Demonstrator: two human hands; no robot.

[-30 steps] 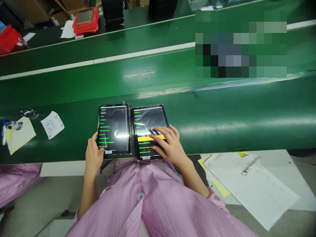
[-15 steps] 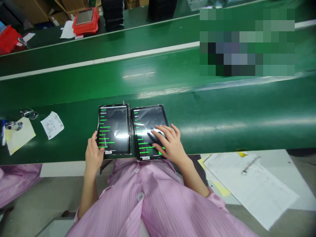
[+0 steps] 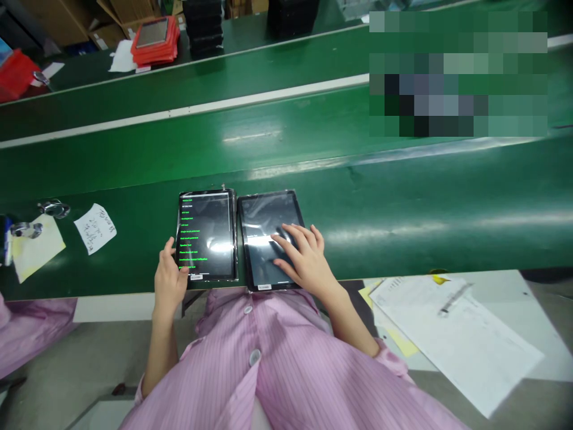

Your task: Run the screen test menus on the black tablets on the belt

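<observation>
Two black tablets lie side by side at the near edge of the green bench. The left tablet [image 3: 208, 233] shows a list of green text lines on a dark screen. My left hand [image 3: 170, 280] grips its lower left edge, thumb on the front and fingers along the side. The right tablet [image 3: 264, 257] has a mostly dark grey screen with a small light line near the middle. Above its right half is my right hand [image 3: 311, 263], fingers spread and holding nothing; whether a fingertip touches the glass I cannot tell.
Left on the bench are a handwritten note [image 3: 95, 229], a yellowish paper [image 3: 40, 248] and shiny metal pieces [image 3: 54, 208]. Red trays [image 3: 156, 45] and black stacks [image 3: 203, 27] stand at the back. Papers [image 3: 456, 334] lie lower right. A pink sleeve [image 3: 36, 334] shows at left.
The right tablet's green text list has gone, leaving a mostly dark grey screen. My right hand has shifted very slightly left. My left hand keeps its place.
</observation>
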